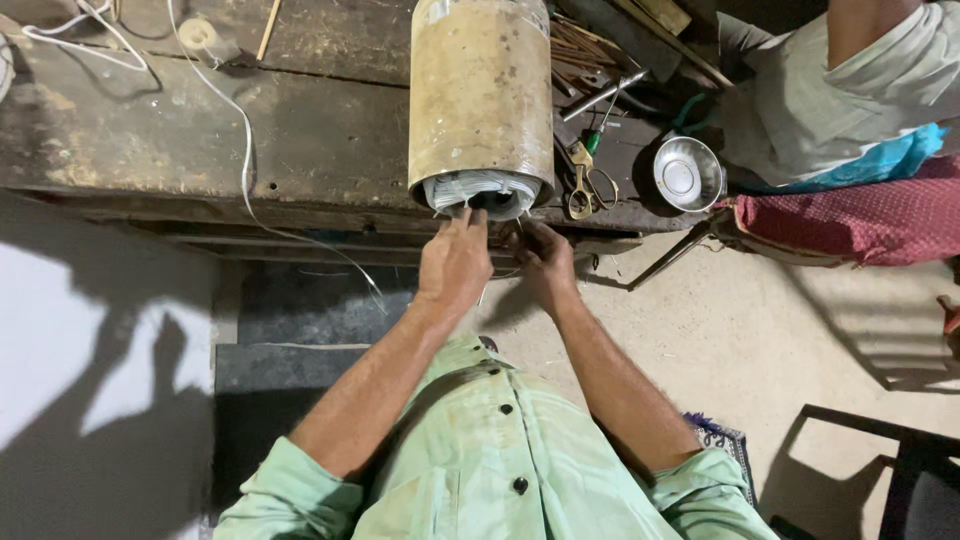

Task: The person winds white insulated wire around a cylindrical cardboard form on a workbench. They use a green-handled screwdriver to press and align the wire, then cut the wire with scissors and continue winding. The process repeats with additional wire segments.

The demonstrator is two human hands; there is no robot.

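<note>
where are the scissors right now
In the head view, the scissors lie on the dark workbench, just right of the big metal cylinder and left of the small steel bowl.

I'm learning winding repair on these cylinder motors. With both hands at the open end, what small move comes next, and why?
Probably the left hand should press the pale winding back inside the cylinder, since its fingertips already touch the bundle bulging past the rim. The right hand sits just below the rim, seemingly steadying it.
</note>
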